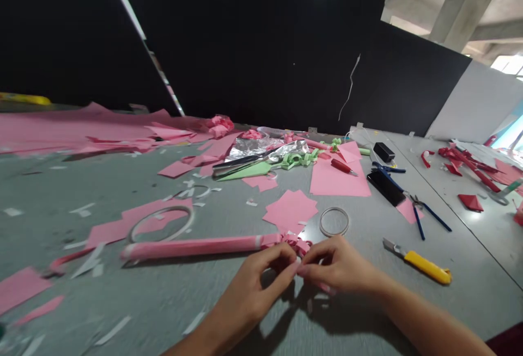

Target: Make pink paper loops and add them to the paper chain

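Just in front of a pink paper tube's curled end, the fingertips of my left hand [261, 279] and my right hand [339, 266] meet in a pinch. What lies between them is too small and hidden to make out. A bit of pink paper [326, 288] shows beneath my right fingers. The pink rolled paper tube [196, 247] lies across the table to the left, with pink paper curls [295, 240] at its right end, close to my fingertips. Beyond the hands are a ring-shaped tape roll [334, 231] and a zigzag-edged pink paper piece [291, 210].
At right lie a yellow utility knife [427, 267], blade out, blue-handled pliers [429, 217], a phone [386, 187] and a red-handled cutter [343, 167]. A larger tape ring [134, 231] lies left. Scissors [241, 163], foil and green curls sit farther back before a black partition [245, 45].
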{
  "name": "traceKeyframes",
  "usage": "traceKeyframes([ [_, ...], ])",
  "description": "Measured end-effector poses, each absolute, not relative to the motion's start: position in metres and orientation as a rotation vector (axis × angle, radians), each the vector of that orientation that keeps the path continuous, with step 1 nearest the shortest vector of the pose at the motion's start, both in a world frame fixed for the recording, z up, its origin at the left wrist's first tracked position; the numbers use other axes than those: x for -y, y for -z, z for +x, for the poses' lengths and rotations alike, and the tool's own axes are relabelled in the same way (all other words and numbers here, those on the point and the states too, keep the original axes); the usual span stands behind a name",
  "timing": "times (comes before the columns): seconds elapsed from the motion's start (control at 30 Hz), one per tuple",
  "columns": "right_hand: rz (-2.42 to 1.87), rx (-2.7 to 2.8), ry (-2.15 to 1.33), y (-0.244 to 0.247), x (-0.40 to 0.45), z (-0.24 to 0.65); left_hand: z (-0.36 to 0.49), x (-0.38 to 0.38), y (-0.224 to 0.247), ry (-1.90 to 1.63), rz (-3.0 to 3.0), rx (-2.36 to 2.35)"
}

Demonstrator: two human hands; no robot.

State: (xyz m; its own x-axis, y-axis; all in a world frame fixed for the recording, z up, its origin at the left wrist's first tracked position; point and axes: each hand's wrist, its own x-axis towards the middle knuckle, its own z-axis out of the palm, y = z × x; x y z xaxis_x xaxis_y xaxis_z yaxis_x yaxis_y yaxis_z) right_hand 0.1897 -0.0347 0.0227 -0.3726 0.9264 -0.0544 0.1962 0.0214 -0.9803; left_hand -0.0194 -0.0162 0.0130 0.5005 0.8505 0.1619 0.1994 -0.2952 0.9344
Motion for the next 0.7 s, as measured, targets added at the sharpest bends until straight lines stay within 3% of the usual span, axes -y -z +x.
traceKeyframes([
  [0.7,-1.145,1.618,-1.462,-0.024,0.033,0.194,-0.016,0.017,-0.023,-0.843,1.737,-1.029],
])
